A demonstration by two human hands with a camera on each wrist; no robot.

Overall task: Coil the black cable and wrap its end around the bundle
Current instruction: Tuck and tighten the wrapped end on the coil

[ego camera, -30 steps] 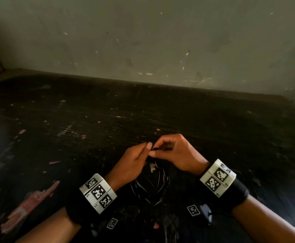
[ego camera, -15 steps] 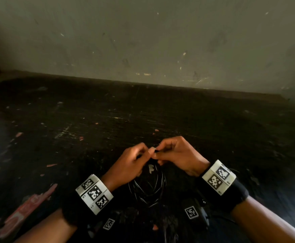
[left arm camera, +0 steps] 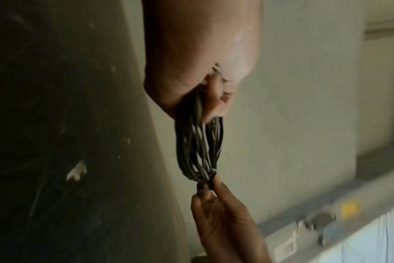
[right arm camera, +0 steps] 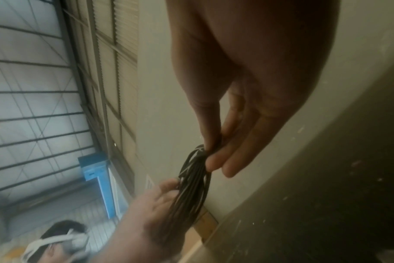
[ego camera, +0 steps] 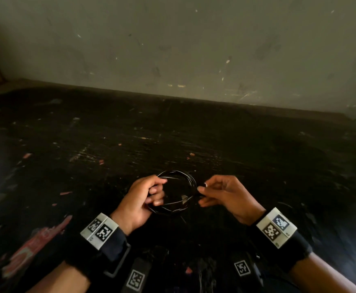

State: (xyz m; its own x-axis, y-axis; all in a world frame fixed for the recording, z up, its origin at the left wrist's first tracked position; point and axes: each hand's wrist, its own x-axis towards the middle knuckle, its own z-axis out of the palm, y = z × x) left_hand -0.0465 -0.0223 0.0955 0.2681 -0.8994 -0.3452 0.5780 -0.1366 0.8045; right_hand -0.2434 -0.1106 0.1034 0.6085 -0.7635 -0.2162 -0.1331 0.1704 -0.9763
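Note:
The thin black cable (ego camera: 178,177) is wound into a small coil of several loops, held flat above the dark table between both hands. My left hand (ego camera: 149,193) grips the coil's left side with curled fingers. My right hand (ego camera: 202,190) pinches the coil's right side between thumb and fingertips. In the left wrist view the loops of the cable (left arm camera: 198,144) run from my left hand (left arm camera: 205,99) down to the right hand's pinch (left arm camera: 210,183), where a few turns bind the strands. The right wrist view shows the bundled cable (right arm camera: 191,178) under my right hand's fingertips (right arm camera: 214,151).
A dark, scratched table (ego camera: 194,140) with paint flecks stretches to a grey-green wall (ego camera: 194,49). A reddish patch (ego camera: 35,246) marks the table's near left. A blue object (right arm camera: 95,169) and barred windows show in the right wrist view, away from the table.
The hands have moved apart from touching at the coil's top. The coil, which hung below them, now lies stretched sideways between the left hand and the right hand.

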